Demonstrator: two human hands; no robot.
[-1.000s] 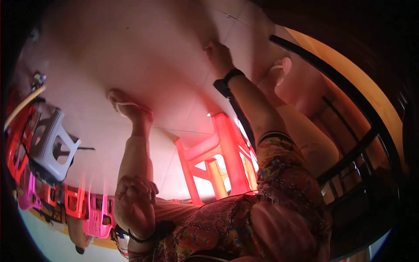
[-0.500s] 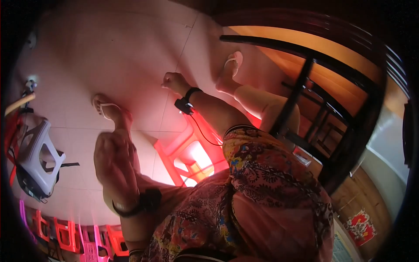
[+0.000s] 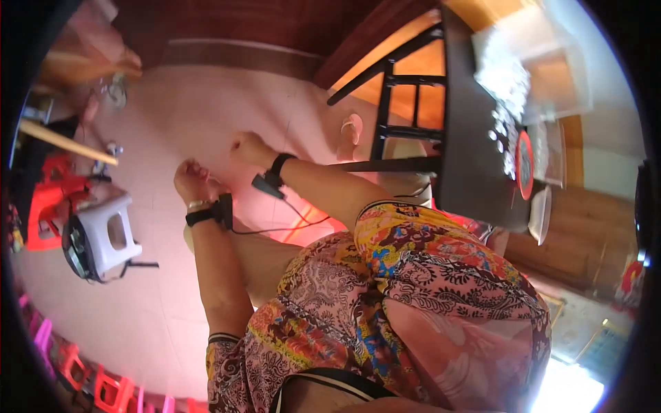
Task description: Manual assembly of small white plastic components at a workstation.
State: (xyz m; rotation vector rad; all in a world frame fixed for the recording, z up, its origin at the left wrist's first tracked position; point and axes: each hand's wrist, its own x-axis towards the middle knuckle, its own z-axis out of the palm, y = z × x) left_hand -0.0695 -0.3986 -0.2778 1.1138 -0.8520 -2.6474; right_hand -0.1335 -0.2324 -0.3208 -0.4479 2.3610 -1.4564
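My left hand (image 3: 191, 182) is held out over the floor with its fingers curled in, and I see nothing in it. Just to its right, my right hand (image 3: 251, 151) makes a loose fist, also with nothing showing inside. The two hands are close together but apart. Each wrist wears a black strap with a small dark box (image 3: 268, 186), and a thin cable runs back from it. Neither hand touches the dark table (image 3: 468, 131) at the right, where many small white pieces (image 3: 508, 89) lie heaped beside a round red-rimmed dish (image 3: 525, 165).
A white bowl (image 3: 541, 215) sits at the table's near end. Black chair-like bars (image 3: 416, 103) stand beside the table. At the left are a pale grey stool (image 3: 113, 233) with a black bag and a red stool (image 3: 51, 206). More red stools (image 3: 113, 389) line the lower left.
My left hand has swung up and forward from near my knee to beside the right hand. My right hand has shifted slightly left. The view has turned, bringing the tabletop into sight.
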